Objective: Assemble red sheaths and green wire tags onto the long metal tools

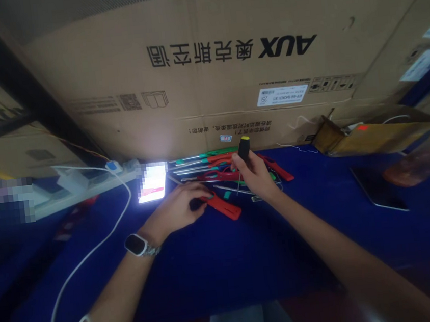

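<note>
My right hand is closed round a screwdriver with a black, yellow-topped handle, its thin shaft pointing down at the table. Lower and to the left, my left hand, wearing a watch, grips a red plastic handle that looks like part of a long lighter; a dark end shows by the thumb. Behind both hands lies a pile of long-nosed lighters with red and green grips and metal tubes. A small teal piece rests between the hands.
A lit phone stands left of the pile, near a power strip and a white cable. A large cardboard box closes off the back. At right are an open carton, a dark flat device and another person's arm.
</note>
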### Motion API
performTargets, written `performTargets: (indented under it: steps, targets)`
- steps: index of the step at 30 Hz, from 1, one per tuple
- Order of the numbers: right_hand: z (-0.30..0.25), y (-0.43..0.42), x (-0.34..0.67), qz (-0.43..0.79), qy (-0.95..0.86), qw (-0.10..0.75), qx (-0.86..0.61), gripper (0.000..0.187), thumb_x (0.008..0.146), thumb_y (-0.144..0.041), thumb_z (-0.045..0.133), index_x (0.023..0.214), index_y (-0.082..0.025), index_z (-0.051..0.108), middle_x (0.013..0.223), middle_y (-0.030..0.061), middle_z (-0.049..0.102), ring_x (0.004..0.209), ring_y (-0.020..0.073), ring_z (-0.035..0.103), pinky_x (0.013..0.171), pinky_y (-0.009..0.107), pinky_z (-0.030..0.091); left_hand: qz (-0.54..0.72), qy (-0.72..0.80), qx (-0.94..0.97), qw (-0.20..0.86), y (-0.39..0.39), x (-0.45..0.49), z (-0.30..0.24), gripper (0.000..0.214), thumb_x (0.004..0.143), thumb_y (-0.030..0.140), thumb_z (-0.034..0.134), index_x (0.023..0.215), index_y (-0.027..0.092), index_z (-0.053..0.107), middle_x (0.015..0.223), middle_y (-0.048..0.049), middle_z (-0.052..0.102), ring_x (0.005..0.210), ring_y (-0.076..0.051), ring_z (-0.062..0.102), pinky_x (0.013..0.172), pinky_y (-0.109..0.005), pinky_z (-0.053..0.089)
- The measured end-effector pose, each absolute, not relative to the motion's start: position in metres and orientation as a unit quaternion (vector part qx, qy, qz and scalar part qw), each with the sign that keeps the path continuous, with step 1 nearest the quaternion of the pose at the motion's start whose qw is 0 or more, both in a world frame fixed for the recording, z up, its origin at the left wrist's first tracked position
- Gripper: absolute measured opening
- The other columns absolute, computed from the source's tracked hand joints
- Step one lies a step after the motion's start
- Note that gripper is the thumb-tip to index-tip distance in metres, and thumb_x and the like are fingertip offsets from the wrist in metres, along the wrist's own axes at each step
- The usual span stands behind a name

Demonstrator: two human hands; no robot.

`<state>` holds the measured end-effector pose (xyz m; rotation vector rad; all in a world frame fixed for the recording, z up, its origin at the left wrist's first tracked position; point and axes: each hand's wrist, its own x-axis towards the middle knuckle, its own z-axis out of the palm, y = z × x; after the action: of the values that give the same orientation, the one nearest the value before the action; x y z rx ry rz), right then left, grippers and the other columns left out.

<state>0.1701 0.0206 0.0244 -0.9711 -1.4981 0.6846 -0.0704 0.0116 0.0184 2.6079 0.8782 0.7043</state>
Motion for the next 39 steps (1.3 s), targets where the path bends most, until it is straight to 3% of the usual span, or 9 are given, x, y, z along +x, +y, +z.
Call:
performTargets:
  steps: [5, 10, 21, 33, 39]
  targets:
    - [0.018, 0.016, 0.170, 0.410, -0.572, 0.583, -0.405, 0.041, 0.080, -0.060, 0.069, 0.082, -0.021, 0.056, 0.062, -0.0026, 0.061, 0.048, 0.0117, 0.056, 0.043, 0.025, 0.048, 0.259, 0.324, 0.886, 0.207, 0.015, -0.077, 0.016, 0.010, 0.083, 0.021, 0.069, 0.090, 0.023, 0.075, 0.106, -0.0056, 0.071, 0.093, -0.020, 0.069, 0.085, -0.036, 0.056]
    - [0.015, 0.011, 0.169, 0.439, -0.566, 0.574, -0.397, 0.042, 0.076, -0.055, 0.075, 0.088, -0.018, 0.060, 0.072, 0.0014, 0.070, 0.063, 0.0147, 0.070, 0.064, 0.029, 0.061, 0.246, 0.338, 0.876, 0.242, 0.014, -0.077, 0.019, 0.011, 0.078, 0.020, 0.075, 0.089, 0.022, 0.073, 0.102, -0.0053, 0.071, 0.094, -0.020, 0.069, 0.087, -0.037, 0.055]
    - [0.006, 0.007, 0.156, 0.503, -0.570, 0.524, -0.385, 0.045, 0.075, -0.059, 0.073, 0.087, -0.018, 0.058, 0.069, 0.0008, 0.068, 0.058, 0.0146, 0.069, 0.057, 0.028, 0.060, 0.232, 0.344, 0.879, 0.234, 0.015, -0.074, 0.020, 0.011, 0.077, 0.016, 0.076, 0.085, 0.021, 0.070, 0.097, -0.0038, 0.069, 0.091, -0.020, 0.067, 0.085, -0.037, 0.053]
    - [0.025, 0.007, 0.167, 0.482, -0.495, 0.618, -0.375, 0.043, 0.071, -0.058, 0.078, 0.079, -0.019, 0.061, 0.069, 0.0012, 0.068, 0.055, 0.0173, 0.068, 0.059, 0.034, 0.062, 0.288, 0.375, 0.868, 0.152, 0.011, -0.065, 0.019, 0.016, 0.082, 0.022, 0.068, 0.098, 0.021, 0.070, 0.106, -0.0065, 0.071, 0.103, -0.024, 0.066, 0.094, -0.042, 0.053]
    - [0.031, 0.001, 0.165, 0.497, -0.481, 0.623, -0.365, 0.040, 0.075, -0.057, 0.074, 0.079, -0.020, 0.059, 0.070, 0.0011, 0.068, 0.056, 0.0171, 0.069, 0.060, 0.033, 0.062, 0.423, 0.422, 0.751, 0.280, 0.003, -0.034, 0.014, 0.029, 0.081, 0.032, 0.074, 0.107, 0.020, 0.070, 0.099, -0.0051, 0.077, 0.089, -0.020, 0.072, 0.087, -0.038, 0.058]
